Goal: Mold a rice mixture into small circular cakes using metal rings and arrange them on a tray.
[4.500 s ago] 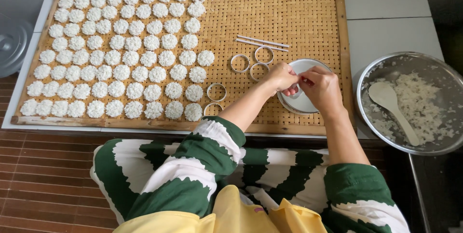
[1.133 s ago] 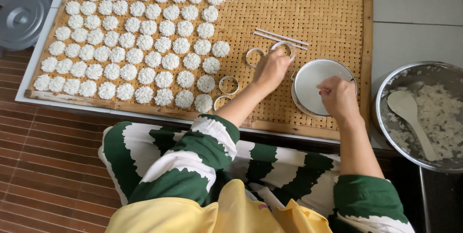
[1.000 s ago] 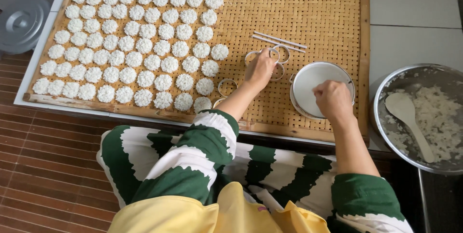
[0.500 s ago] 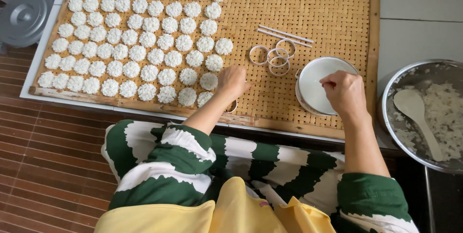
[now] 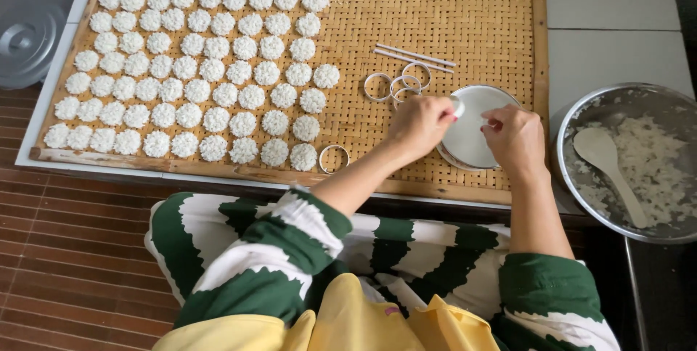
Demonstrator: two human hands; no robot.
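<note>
Left grip (image 5: 420,124) pinched on a small white piece (image 5: 457,107) over the white bowl (image 5: 472,140); right grip (image 5: 514,137) curled at the rim, closure unclear; metal rings (image 5: 396,86) just beyond.

Left hand (image 5: 420,124) pinches a white ring (image 5: 457,106); right hand (image 5: 514,137) sits on the rim of a white plate (image 5: 470,133); just past the left hand's knuckles: pale silvery-white rings (image 5: 398,84) and two whitish sticks (image 5: 414,56); one more ring (image 5: 333,158), same tone, left of the left wrist; under both hands: tan woven mat tray (image 5: 450,10), herringbone weave, light wood frame; far left of the grip: rows of white, grainy rice cakes (image 5: 196,60); right of the right hand: steel-grey bowl (image 5: 581,115), off-white rice, pale cream spoon (image 5: 608,162); sleeves (image 5: 254,256) dark green with broad white wavy stripes; apron (image 5: 348,322) yellow; floor (image 5: 72,249) reddish-brown slats; grey lid (image 5: 25,42) far left.
</note>
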